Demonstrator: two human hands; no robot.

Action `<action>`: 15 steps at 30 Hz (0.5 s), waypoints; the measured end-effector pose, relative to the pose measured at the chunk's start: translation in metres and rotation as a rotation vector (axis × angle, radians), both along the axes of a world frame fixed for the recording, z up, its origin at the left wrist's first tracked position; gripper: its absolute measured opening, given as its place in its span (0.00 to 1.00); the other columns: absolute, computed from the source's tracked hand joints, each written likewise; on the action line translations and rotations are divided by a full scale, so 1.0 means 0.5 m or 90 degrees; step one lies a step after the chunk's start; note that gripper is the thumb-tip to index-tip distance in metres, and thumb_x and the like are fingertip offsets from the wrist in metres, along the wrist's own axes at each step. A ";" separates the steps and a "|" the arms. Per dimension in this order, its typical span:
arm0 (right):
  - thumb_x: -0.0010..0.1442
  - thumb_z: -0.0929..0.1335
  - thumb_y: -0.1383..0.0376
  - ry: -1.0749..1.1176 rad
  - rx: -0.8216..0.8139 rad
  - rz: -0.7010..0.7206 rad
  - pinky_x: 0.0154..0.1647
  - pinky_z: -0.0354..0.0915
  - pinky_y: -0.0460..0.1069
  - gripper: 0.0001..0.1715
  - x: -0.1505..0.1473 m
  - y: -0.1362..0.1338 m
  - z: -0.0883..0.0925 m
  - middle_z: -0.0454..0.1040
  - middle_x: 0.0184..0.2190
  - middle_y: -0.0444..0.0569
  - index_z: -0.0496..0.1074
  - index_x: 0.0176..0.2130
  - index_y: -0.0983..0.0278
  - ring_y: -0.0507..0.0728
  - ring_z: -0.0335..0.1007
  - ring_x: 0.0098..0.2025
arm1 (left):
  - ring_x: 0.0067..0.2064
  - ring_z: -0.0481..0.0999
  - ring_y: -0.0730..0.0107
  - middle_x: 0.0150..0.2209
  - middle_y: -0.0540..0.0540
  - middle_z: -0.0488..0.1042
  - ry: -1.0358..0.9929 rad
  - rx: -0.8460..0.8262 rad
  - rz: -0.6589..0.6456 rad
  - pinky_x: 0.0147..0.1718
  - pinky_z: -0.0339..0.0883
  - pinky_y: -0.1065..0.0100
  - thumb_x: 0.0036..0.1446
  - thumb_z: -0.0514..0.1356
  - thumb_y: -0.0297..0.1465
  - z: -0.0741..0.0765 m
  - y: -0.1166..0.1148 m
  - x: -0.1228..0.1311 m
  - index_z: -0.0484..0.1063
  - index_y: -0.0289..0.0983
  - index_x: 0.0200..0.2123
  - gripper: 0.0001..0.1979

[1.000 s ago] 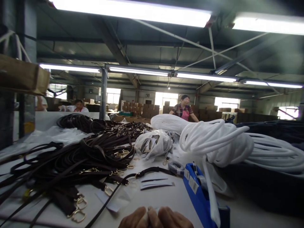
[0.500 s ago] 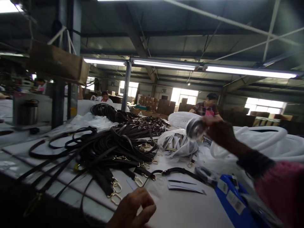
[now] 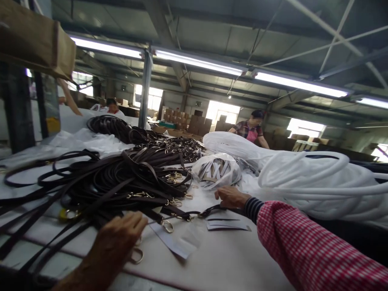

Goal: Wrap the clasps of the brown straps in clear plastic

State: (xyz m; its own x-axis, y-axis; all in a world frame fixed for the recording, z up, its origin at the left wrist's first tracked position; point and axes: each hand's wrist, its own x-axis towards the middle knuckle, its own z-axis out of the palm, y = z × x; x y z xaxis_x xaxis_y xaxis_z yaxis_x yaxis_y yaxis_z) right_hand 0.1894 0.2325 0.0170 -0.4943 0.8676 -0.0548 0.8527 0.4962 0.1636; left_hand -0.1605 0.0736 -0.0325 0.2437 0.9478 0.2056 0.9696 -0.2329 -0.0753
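My left hand (image 3: 123, 232) is closed at the near edge of a heap of dark leather straps (image 3: 118, 184); its fingers are curled and hide whatever is in them. Beside it hang gold-coloured clasps, one metal ring (image 3: 167, 226) lying just to the right. My right hand (image 3: 232, 197) reaches forward over a dark strap (image 3: 209, 211), its bent fingers apart and nothing visible in them. Close beyond it stands a clear plastic bag (image 3: 216, 171) of flat strips. White paper strips (image 3: 227, 224) and a thin clear sleeve (image 3: 190, 238) lie between my hands.
White foam-like tubing (image 3: 306, 173) is coiled on the right. A yellow tape measure or roll (image 3: 68, 214) sits among the straps. A brown paper bag (image 3: 33, 40) hangs at upper left beside a post. Two people work across the table, with cartons (image 3: 198, 125) behind.
My right hand has come down to the table; the shiny round thing it held is gone from it. My left hand has moved left, toward the straps. The view has turned right.
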 end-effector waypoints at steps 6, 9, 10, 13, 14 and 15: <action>0.60 0.67 0.71 0.071 -0.022 -0.009 0.45 0.63 0.50 0.15 0.021 -0.038 -0.050 0.79 0.46 0.55 0.79 0.45 0.64 0.61 0.75 0.48 | 0.46 0.80 0.54 0.43 0.42 0.80 -0.045 0.106 0.066 0.43 0.69 0.57 0.67 0.48 0.21 0.003 0.089 -0.088 0.78 0.39 0.45 0.19; 0.61 0.66 0.71 0.129 -0.022 0.029 0.49 0.63 0.49 0.17 0.014 -0.060 -0.062 0.78 0.47 0.52 0.77 0.48 0.62 0.58 0.74 0.49 | 0.47 0.80 0.55 0.44 0.43 0.80 -0.059 0.101 0.067 0.46 0.69 0.56 0.69 0.46 0.22 -0.005 0.097 -0.077 0.78 0.40 0.44 0.21; 0.61 0.66 0.69 0.147 -0.032 0.042 0.48 0.63 0.49 0.16 0.014 -0.065 -0.066 0.79 0.46 0.50 0.77 0.48 0.61 0.58 0.74 0.48 | 0.47 0.80 0.54 0.43 0.42 0.80 -0.058 0.107 0.075 0.46 0.69 0.56 0.69 0.45 0.22 -0.005 0.098 -0.072 0.78 0.39 0.44 0.21; 0.60 0.68 0.65 0.200 -0.047 0.056 0.47 0.62 0.52 0.09 0.014 -0.073 -0.078 0.78 0.41 0.50 0.77 0.41 0.62 0.61 0.72 0.46 | 0.48 0.79 0.55 0.43 0.42 0.80 -0.079 0.140 0.097 0.46 0.68 0.57 0.69 0.44 0.23 0.002 0.104 -0.073 0.77 0.38 0.43 0.20; 0.59 0.68 0.66 0.231 -0.039 0.056 0.46 0.61 0.52 0.06 0.014 -0.072 -0.078 0.78 0.39 0.51 0.77 0.37 0.63 0.62 0.72 0.45 | 0.48 0.79 0.57 0.44 0.43 0.80 -0.091 0.155 0.100 0.46 0.68 0.59 0.70 0.44 0.24 0.006 0.108 -0.080 0.77 0.39 0.44 0.20; 0.58 0.68 0.67 0.266 -0.025 0.056 0.45 0.61 0.52 0.05 0.012 -0.070 -0.076 0.78 0.37 0.51 0.75 0.34 0.64 0.61 0.72 0.44 | 0.48 0.79 0.58 0.44 0.43 0.80 -0.102 0.172 0.103 0.47 0.68 0.60 0.70 0.44 0.25 0.011 0.112 -0.089 0.76 0.39 0.44 0.19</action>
